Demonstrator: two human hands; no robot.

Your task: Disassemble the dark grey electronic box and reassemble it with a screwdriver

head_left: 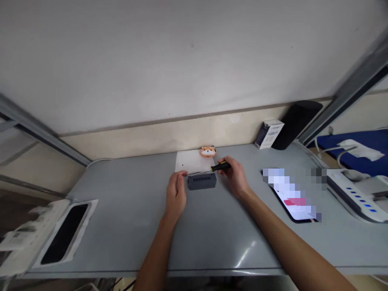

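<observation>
A dark grey rectangular box with a row of slots (202, 182) sits on the table, between my two hands. My right hand (234, 176) grips a screwdriver (220, 166) by its black and yellow handle. The shaft lies nearly level above the box's far edge and points left. At the shaft's tip are the curled fingers of my left hand (176, 190), by the box's left end. Whether they pinch a small part or the tip itself is too small to tell. Behind the box lies a white sheet (190, 160) with a small dark speck on it.
An orange animal-faced case (208, 151) rests by the sheet's far edge. To the right are a lit phone (292, 198), a power strip (354, 198), a small carton (269, 134) and a black cylinder (295, 123). A dark phone (65, 234) and another power strip (39, 230) lie left.
</observation>
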